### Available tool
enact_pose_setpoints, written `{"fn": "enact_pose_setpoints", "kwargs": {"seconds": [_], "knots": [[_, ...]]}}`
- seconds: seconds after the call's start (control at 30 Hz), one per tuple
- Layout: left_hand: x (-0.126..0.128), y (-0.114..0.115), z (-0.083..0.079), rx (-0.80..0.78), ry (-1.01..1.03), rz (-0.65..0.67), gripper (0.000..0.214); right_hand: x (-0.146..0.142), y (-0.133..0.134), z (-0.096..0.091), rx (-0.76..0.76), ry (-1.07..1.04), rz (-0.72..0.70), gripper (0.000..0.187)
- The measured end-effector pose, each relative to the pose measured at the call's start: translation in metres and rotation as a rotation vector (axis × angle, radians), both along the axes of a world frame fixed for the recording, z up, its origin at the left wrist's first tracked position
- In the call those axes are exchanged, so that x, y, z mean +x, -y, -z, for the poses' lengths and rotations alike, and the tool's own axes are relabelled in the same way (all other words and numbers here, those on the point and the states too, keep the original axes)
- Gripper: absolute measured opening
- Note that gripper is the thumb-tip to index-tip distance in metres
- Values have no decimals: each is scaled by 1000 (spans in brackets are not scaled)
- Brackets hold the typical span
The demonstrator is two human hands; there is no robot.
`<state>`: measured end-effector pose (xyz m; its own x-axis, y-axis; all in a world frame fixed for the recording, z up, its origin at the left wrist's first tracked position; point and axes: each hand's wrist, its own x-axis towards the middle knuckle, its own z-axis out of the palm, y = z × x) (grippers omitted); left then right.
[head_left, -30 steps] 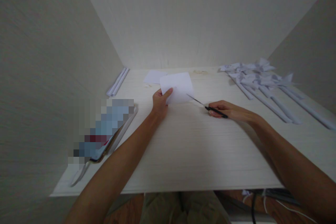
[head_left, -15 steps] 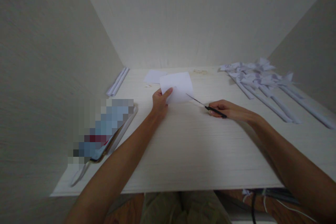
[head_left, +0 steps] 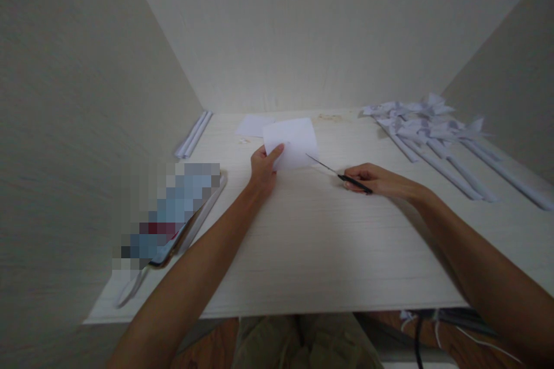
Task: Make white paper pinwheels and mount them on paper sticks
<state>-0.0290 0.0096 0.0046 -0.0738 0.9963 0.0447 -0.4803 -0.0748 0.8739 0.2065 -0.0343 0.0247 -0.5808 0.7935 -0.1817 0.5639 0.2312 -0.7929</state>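
My left hand (head_left: 263, 168) pinches the lower left corner of a white sheet of paper (head_left: 291, 142), thumb on top, holding it just above the pale table (head_left: 320, 248). My right hand (head_left: 373, 180) grips black-handled scissors (head_left: 337, 173). Their thin blades point up and left, with the tip at the paper's lower right edge. Both forearms reach in from the bottom of the view.
A second white sheet (head_left: 253, 125) lies behind the held one. Several paper pinwheels on rolled paper sticks (head_left: 433, 138) lie at the right rear. Rolled paper sticks (head_left: 194, 134) rest along the left wall. A blurred-out flat object (head_left: 173, 213) lies at the left front. Walls enclose three sides.
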Motion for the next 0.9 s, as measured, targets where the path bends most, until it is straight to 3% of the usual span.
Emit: {"fn": "enact_pose_setpoints", "kwargs": {"seconds": [0.9], "knots": [[1,2,-1,3,-1,11,30,0,-2,6,27,-11,15,41]]}}
